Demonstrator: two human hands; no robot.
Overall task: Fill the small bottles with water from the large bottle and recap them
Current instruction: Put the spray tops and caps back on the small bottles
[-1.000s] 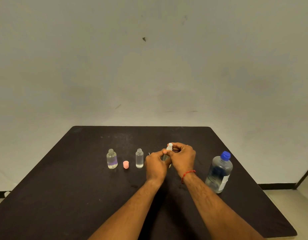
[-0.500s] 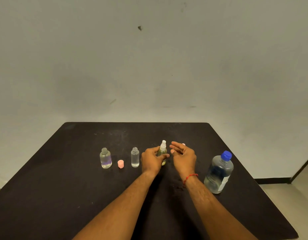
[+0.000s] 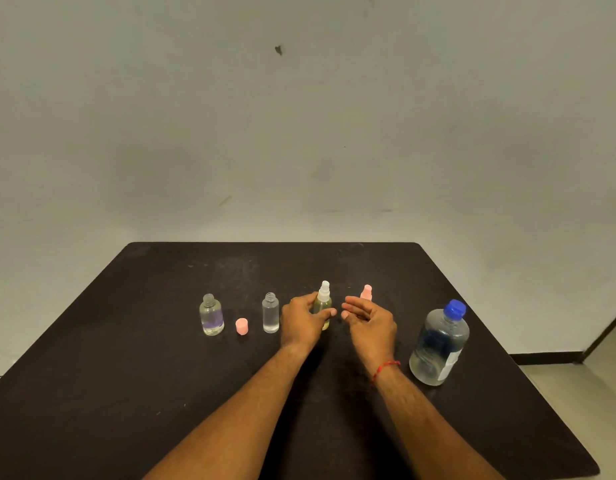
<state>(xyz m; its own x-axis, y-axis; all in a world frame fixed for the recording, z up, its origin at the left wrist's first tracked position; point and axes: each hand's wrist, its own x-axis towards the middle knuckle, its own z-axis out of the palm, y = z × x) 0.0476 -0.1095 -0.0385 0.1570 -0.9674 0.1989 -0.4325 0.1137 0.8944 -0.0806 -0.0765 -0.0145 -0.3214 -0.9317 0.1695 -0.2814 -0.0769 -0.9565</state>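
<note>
Yellowish spray bottle stands centrally on the desk, your left hand curled round it, likely steadying it. Your right hand hovers beside, fingers loosely spread, empty; the large bottle sits capped near the right edge.

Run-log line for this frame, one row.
left hand: grips spray bottle | right hand: open, empty | uncapped: purple-tinted bottle, clear bottle | large bottle: capped

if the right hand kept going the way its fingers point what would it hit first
Probably the spray bottle the left hand grips, or that hand's fingertips round it: the right hand points its fingers left at it across a small gap. Depth is unclear from one view.
</note>
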